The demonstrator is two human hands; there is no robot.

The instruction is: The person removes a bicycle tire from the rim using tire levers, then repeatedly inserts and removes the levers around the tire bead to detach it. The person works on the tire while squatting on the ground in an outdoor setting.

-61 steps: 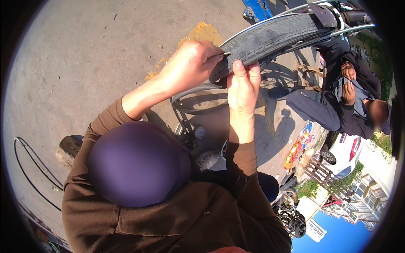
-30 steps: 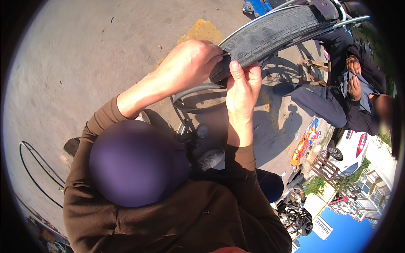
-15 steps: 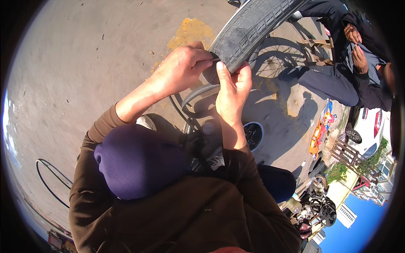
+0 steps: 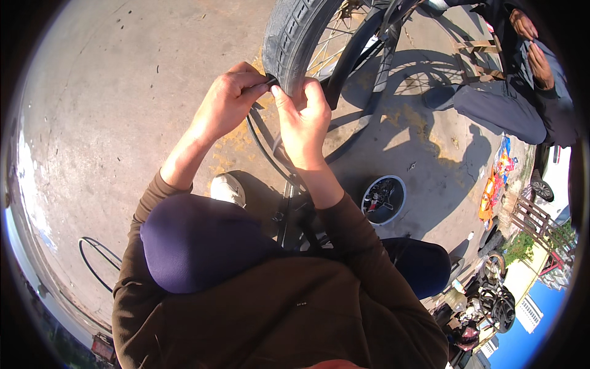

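A bicycle wheel with a grey, treaded tyre comes in from the top, its spokes showing on the right. My left hand is at the tyre's lower left edge, thumb and fingers pinching a dark bit of rubber that looks like the tyre's edge. Just right of it, my right hand grips the lower end of the tyre, thumb pointing at the left thumb and fingers bent behind the rubber. A dark hose-like loop hangs below the hands. The fingers hide part of the tyre's edge.
A round tub of metal tools stands on the ground to the right. At the upper right a person sits with hands together. Orange bags lie farther right. A thin black hoop is on the ground at left.
Both hands and the tyre have shifted left in view, and more of the wheel's spokes and frame shows. My hands keep their hold at the tyre's edge.
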